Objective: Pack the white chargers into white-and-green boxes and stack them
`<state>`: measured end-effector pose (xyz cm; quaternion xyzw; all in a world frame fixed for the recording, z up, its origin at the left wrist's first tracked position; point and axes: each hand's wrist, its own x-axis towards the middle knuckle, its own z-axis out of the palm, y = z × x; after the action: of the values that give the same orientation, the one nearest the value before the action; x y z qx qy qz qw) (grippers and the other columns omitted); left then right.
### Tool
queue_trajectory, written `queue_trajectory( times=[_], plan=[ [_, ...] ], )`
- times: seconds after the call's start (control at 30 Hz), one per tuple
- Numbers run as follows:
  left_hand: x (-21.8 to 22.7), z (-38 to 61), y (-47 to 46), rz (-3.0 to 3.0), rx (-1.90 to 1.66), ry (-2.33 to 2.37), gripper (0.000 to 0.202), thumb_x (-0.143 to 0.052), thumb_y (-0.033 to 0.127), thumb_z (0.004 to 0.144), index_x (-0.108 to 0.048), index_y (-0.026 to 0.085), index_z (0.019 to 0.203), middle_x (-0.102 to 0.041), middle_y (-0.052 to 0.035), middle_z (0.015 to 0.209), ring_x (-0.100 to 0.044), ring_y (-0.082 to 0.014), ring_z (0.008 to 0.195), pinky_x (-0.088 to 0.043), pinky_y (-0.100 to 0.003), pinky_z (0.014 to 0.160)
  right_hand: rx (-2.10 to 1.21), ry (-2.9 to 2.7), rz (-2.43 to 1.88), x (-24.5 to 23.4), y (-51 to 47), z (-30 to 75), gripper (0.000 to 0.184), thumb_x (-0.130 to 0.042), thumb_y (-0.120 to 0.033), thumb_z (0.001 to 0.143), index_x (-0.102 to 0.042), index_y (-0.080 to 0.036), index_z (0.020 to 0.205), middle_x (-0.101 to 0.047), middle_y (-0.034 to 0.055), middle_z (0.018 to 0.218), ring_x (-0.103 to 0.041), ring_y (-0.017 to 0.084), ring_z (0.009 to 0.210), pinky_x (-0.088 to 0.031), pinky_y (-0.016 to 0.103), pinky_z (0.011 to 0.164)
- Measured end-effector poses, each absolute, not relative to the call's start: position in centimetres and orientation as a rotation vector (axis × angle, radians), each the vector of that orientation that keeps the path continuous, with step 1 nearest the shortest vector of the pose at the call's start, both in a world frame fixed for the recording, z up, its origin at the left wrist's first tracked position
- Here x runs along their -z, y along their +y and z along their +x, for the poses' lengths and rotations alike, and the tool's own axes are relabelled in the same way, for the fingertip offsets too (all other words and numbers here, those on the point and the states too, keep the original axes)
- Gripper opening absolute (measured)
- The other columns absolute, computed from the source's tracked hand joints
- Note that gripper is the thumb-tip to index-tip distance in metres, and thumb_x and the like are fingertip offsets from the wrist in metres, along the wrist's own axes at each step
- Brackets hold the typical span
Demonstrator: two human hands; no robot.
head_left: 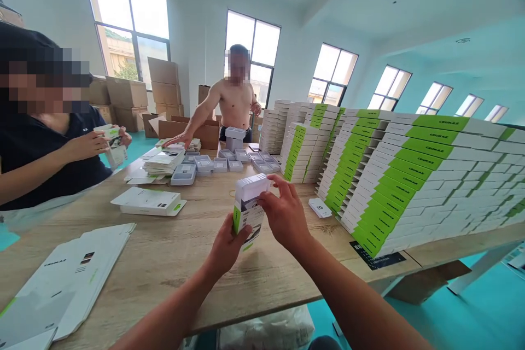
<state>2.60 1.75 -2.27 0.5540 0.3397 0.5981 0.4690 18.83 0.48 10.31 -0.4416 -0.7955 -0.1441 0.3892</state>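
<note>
My left hand (225, 249) grips the lower part of a white retail box with a green side stripe (249, 209), held upright above the wooden table (172, 262). My right hand (285, 213) presses its fingers against the box's upper right side, near a white top section. The box's printed face shows a barcode-like label, partly hidden by my fingers. A small white card box (320, 208) lies to the right of my right hand.
Tall stacks of white-and-green boxes (394, 175) fill the table's right side. Flat printed cartons (65, 284) lie at near left, with grey trays (183, 174) ahead. Co-workers' hands (84, 146) hold a box at left; another hand (176, 140) reaches across. Cardboard cartons (127, 98) stand behind.
</note>
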Motion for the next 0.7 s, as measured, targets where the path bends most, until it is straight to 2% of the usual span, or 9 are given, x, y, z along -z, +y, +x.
queue_trajectory(
  times=[0.07,0.17,0.2,0.33,0.37,0.47,0.6,0.7],
  plan=[
    [2.1,2.6,1.6,1.338,-1.446,0.796,0.046,-0.075,0.048,0.084,-0.058,0.018,0.115,-0.073,-0.0082,0.107,-0.067,-0.0251,0.099,-0.055,-0.041,0.091,0.307,-1.945,-1.042,-10.0,1.1,19.1,0.012,-0.063,-0.022,0.095,-0.073,-0.025,0.090,-0.051,0.0088,0.147,-0.048,0.032,0.129,-0.047,0.052,0.105],
    [1.5,2.5,1.3,1.309,-1.414,0.735,0.050,-0.075,0.049,0.083,-0.057,0.018,0.118,-0.074,-0.0110,0.113,-0.068,-0.0276,0.103,-0.056,-0.041,0.091,0.161,-1.924,-1.020,-9.6,1.7,19.5,0.008,-0.064,-0.024,0.095,-0.072,-0.024,0.093,-0.053,0.0095,0.145,-0.046,0.030,0.132,-0.043,0.054,0.110],
    [1.2,2.4,1.2,1.298,-1.405,0.718,0.051,-0.075,0.049,0.083,-0.057,0.018,0.119,-0.073,-0.0119,0.115,-0.068,-0.0283,0.104,-0.057,-0.041,0.090,0.120,-1.931,-1.014,-9.5,1.8,19.7,0.008,-0.065,-0.026,0.094,-0.071,-0.023,0.099,-0.053,0.0103,0.144,-0.046,0.030,0.132,-0.043,0.054,0.111],
    [0.7,2.1,0.9,1.268,-1.374,0.664,0.052,-0.074,0.050,0.084,-0.056,0.017,0.120,-0.073,-0.0130,0.115,-0.069,-0.0295,0.104,-0.057,-0.042,0.090,0.038,-1.985,-0.927,-9.6,1.9,20.5,0.041,-0.064,-0.028,0.095,-0.054,-0.024,0.135,-0.052,0.0119,0.148,-0.049,0.027,0.134,-0.045,0.051,0.111],
    [0.6,2.0,0.9,1.267,-1.364,0.653,0.053,-0.075,0.049,0.083,-0.057,0.017,0.120,-0.074,-0.0128,0.115,-0.069,-0.0293,0.103,-0.057,-0.041,0.090,0.046,-2.022,-0.907,-9.7,1.9,20.6,0.040,-0.062,-0.027,0.096,-0.055,-0.025,0.135,-0.053,0.0107,0.147,-0.050,0.027,0.134,-0.046,0.050,0.110],
    [0.6,2.0,0.7,1.273,-1.330,0.625,0.054,-0.079,0.047,0.080,-0.058,0.017,0.121,-0.074,-0.0112,0.112,-0.069,-0.0274,0.100,-0.057,-0.039,0.088,0.090,-2.158,-0.869,-9.7,1.8,21.1,0.021,-0.059,-0.026,0.098,-0.068,-0.028,0.117,-0.060,0.0073,0.141,-0.054,0.026,0.130,-0.048,0.048,0.107],
    [0.7,2.1,0.5,1.277,-1.286,0.603,0.050,-0.080,0.046,0.080,-0.060,0.017,0.117,-0.073,-0.0089,0.106,-0.068,-0.0255,0.095,-0.057,-0.037,0.084,0.119,-2.121,-0.828,-8.9,1.2,21.4,0.025,-0.060,-0.021,0.097,-0.066,-0.026,0.121,-0.062,0.0094,0.137,-0.055,0.026,0.128,-0.049,0.047,0.106],
    [0.9,2.1,0.5,1.273,-1.271,0.596,0.051,-0.080,0.046,0.079,-0.060,0.018,0.117,-0.072,-0.0074,0.101,-0.067,-0.0252,0.092,-0.057,-0.036,0.082,0.166,-2.194,-0.772,-8.5,0.3,21.4,0.019,-0.059,-0.019,0.097,-0.071,-0.026,0.110,-0.061,0.0074,0.140,-0.048,0.027,0.135,-0.044,0.050,0.109]
  ],
)
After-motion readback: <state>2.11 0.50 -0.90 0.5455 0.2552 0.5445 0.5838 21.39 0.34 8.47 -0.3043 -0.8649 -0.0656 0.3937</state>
